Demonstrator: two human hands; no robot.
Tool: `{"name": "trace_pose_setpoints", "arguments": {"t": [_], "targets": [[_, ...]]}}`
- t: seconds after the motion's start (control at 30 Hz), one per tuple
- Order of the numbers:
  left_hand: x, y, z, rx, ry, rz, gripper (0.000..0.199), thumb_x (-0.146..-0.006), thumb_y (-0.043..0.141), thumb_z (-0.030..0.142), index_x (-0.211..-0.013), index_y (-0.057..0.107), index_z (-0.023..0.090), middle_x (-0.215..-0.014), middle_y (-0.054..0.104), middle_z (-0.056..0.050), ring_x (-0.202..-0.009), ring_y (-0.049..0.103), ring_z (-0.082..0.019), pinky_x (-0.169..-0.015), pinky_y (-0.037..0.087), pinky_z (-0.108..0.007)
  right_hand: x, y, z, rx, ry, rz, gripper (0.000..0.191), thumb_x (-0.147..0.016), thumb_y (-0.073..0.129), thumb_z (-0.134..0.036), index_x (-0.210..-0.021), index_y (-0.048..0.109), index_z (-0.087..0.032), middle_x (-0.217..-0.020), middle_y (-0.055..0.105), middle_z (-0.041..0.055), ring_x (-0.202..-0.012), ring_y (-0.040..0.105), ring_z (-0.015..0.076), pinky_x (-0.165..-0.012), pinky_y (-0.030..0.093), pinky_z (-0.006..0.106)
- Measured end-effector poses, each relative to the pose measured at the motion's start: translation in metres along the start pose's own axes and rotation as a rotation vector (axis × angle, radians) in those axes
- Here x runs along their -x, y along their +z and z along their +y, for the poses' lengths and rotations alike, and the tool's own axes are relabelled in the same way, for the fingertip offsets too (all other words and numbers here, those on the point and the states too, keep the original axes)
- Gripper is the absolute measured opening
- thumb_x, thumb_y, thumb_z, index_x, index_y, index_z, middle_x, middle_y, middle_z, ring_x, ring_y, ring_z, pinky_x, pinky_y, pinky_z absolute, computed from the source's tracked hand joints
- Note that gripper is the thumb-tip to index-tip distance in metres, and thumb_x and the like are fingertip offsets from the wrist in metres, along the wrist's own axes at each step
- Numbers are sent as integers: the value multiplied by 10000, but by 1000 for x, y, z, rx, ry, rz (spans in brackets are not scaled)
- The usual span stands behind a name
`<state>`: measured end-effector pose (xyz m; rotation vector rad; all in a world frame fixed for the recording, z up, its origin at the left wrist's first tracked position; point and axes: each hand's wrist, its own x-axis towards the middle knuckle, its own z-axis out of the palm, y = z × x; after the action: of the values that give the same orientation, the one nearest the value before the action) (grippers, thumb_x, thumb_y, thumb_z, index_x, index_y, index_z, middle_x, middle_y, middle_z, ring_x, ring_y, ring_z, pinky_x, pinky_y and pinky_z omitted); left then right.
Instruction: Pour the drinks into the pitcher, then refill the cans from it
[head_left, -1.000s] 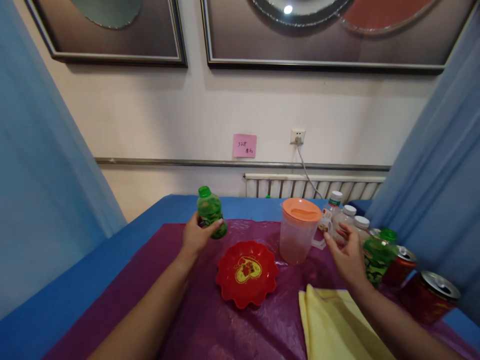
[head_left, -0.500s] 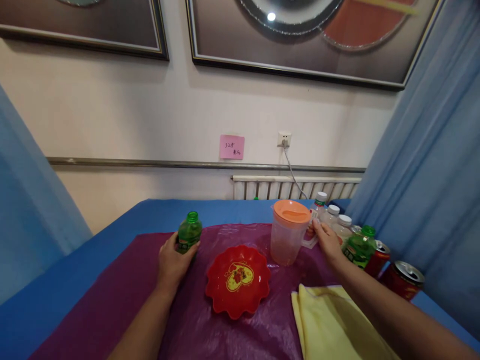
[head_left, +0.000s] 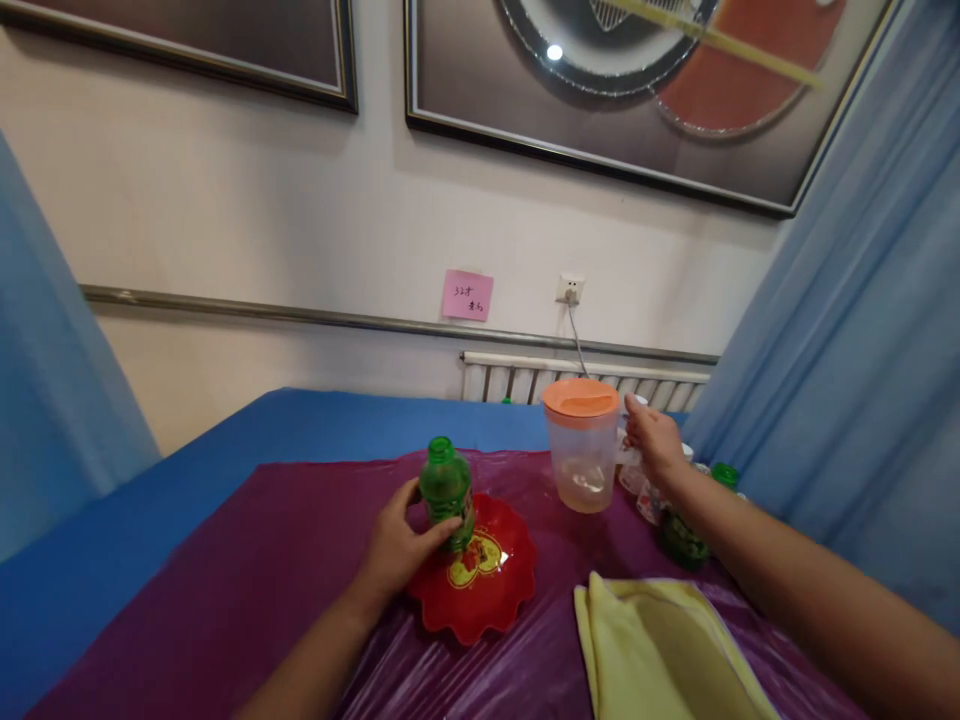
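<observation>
My left hand (head_left: 396, 545) is closed around an uncapped green plastic bottle (head_left: 444, 485), held upright over the left side of a red scalloped dish (head_left: 511, 575) with a yellow print in its middle. Whether the bottle's base touches the dish, I cannot tell. To the right of the dish is a clear plastic pitcher (head_left: 583, 450) with an orange lid and a little pale liquid low inside. My right hand (head_left: 654, 440) is closed at the pitcher's handle side, thumb up; the handle itself is mostly hidden by the fingers.
A folded yellow cloth (head_left: 652, 650) lies at the front right on purple plastic sheeting (head_left: 247, 580) over a blue table cover (head_left: 337, 415). Behind my right forearm stand several bottles, among them another green bottle (head_left: 686, 540). A radiator (head_left: 487, 382) runs along the wall.
My left hand has carried the green bottle rightward from beside the dish to over it. The pitcher sits slightly higher in view, its liquid disturbed, with my right hand still at its handle.
</observation>
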<state>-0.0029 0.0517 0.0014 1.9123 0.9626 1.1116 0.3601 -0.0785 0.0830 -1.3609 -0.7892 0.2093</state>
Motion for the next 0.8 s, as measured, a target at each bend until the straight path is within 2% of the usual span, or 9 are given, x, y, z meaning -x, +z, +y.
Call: {"name": "trace_pose_setpoints", "arguments": {"t": [0.13, 0.23, 0.4, 0.5, 0.63, 0.8], "targets": [[8, 8, -2, -36, 44, -45, 650, -563, 866, 440, -1155, 695, 234, -1183, 735, -106, -1121, 687, -339, -1019, 530, -486, -22, 0, -46, 52, -82, -43, 625, -701, 728, -762, -538, 442, -231, -466, 401, -62, -426, 344, 86, -420, 297, 246], [14, 12, -2, -33, 79, -103, 668, -588, 860, 417, -1209, 689, 238, -1193, 728, -103, -1131, 678, -334, -1029, 522, -492, -28, 6, -75, 79, -135, -111, 605, -689, 764, -721, -538, 446, -230, -472, 398, -63, -434, 343, 84, -432, 291, 248], [21, 17, -1, -9, 96, -132, 671, -597, 866, 381, -1232, 688, 254, -1192, 723, -97, -1128, 677, -323, -1026, 526, -473, -26, 16, -105, 134, -210, -291, 576, -720, 740, -703, -544, 458, -233, -488, 375, -56, -456, 339, 88, -452, 279, 256], [24, 18, 0, 2, 89, -127, 680, -577, 880, 377, -1220, 698, 249, -1180, 724, -104, -1120, 679, -325, -1029, 525, -460, -28, 19, -111, 121, -152, -342, 598, -694, 746, -701, -537, 399, -241, -490, 335, -66, -452, 286, 76, -441, 245, 255], [27, 19, 3, 10, 104, -116, 675, -580, 876, 378, -1221, 699, 261, -1187, 721, -94, -1126, 675, -329, -1027, 527, -460, -31, 21, -104, 136, -73, -350, 601, -702, 713, -704, -565, 332, -260, -482, 269, -86, -439, 216, 72, -417, 196, 252], [30, 19, 4, 21, 101, -124, 693, -589, 872, 371, -1243, 684, 238, -1202, 706, -102, -1139, 658, -327, -1033, 515, -470, -33, 17, -86, 171, -48, -357, 540, -762, 648, -684, -588, 354, -266, -474, 277, -59, -453, 294, 111, -425, 246, 269]]}}
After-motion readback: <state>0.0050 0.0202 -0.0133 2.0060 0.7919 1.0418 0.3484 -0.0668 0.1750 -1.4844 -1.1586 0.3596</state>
